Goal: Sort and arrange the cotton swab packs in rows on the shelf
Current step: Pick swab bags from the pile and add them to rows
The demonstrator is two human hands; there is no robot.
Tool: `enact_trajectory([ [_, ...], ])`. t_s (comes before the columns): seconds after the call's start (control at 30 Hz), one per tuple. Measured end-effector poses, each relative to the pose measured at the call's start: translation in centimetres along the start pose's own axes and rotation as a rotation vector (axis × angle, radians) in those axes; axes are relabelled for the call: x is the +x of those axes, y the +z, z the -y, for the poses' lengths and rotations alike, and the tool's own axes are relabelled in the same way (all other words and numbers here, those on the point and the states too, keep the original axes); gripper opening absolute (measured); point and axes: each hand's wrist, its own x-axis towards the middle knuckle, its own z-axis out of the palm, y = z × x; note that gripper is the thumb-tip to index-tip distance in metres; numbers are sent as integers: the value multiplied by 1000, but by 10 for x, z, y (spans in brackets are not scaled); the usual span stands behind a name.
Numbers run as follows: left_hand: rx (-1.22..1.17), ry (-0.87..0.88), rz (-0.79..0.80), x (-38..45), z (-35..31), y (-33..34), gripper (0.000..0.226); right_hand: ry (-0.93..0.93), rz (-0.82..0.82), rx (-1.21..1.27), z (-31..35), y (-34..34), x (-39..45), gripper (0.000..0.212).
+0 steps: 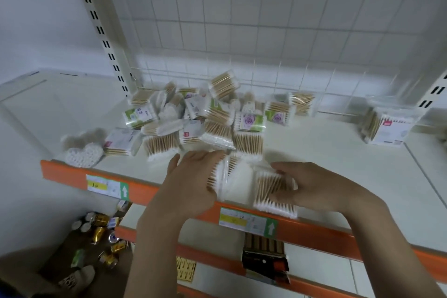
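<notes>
At the shelf's (pixel 326 150) front edge, I am gripping one clear cotton swab pack (pixel 221 180) with my left hand (pixel 193 181) and another swab pack (pixel 271 193) with my right hand (pixel 312 184); the jumbled pile of packs (pixel 205 116) is lying behind.

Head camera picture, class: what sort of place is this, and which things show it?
Probably a shop aisle. The white metal shelf has an orange front rail carrying a yellow and green price label, and a jumbled heap of clear plastic cotton swab packs awaits arranging.
</notes>
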Motion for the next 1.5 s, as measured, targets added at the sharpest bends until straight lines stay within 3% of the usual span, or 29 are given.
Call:
enact_trajectory([
  [0.13, 34, 23, -101, -1, 2, -1, 76, -24, -55, -9, 5, 1, -2, 76],
  [0.4, -7, 13, -273, -18, -11, -7, 32, -44, -391, 60, 4, 10, -28, 54],
  [0.63, -241, 236, -357, -12, -55, -14, 33, -6, -540, 172, -13, 9, -78, 37],
  [1.0, -301, 340, -390, 27, -139, 9, 25, 146, -787, 67, -77, -27, -142, 35],
  [1.27, -379, 304, -487, 59, -195, 26, 25, 122, -827, -152, -142, -78, -139, 35],
  [1.5, -400, 244, -546, 69, -212, 41, 23, 90, -691, -272, -177, -113, -83, 32],
])
